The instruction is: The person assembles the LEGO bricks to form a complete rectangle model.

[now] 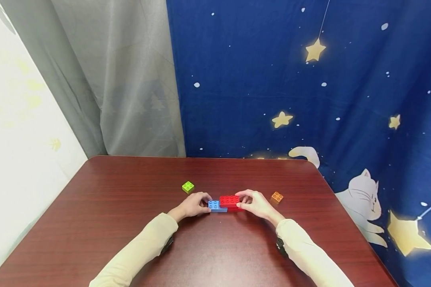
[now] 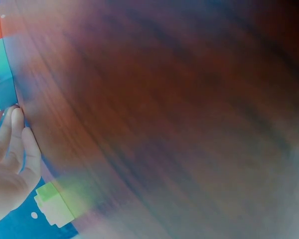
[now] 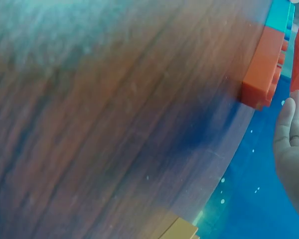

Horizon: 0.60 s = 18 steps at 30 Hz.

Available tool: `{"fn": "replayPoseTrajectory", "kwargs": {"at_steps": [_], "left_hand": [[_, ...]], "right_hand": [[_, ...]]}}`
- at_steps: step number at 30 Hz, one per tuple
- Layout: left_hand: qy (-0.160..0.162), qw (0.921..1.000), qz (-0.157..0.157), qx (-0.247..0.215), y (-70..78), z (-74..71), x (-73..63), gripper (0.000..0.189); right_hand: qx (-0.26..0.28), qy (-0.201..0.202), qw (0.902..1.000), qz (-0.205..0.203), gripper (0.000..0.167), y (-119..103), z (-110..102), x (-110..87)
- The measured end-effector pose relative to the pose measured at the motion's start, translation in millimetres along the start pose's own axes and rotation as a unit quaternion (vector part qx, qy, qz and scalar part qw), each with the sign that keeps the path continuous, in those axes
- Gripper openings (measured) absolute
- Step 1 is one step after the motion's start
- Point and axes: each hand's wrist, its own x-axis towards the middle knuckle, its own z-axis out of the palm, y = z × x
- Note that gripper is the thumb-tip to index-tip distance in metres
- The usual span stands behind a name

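My left hand (image 1: 194,204) grips the left end of a blue toy building brick (image 1: 213,205) on the table, thumb at the near side and fingers at the far side. In the left wrist view the fingertips lie right at the blue brick (image 2: 4,69). To its right, end to end with it, sits a lower red brick (image 3: 263,67), mostly covered in the head view. Above these, my right hand (image 1: 256,203) pinches an upper red brick (image 1: 230,200) by its right end, studs up. The right wrist view shows a gap between the two red bricks.
A small lime green brick (image 1: 188,187) lies on the table behind my left hand. To the right of my right hand sits a small orange brick (image 1: 277,197). The dark red wooden table (image 1: 215,247) ends at a blue curtain (image 1: 237,79) and a grey one.
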Motion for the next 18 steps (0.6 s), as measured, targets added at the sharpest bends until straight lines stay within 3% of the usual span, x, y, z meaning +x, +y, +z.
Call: {"fn": "replayPoseTrajectory", "kwargs": {"at_steps": [18], "left_hand": [[0.001,1.0000,-0.005,-0.002,0.8,-0.3,0.0,0.027]], "right_hand": [[-0.006,0.007,0.9999,0.011,0.032,5.1,9.3,1.6]]}}
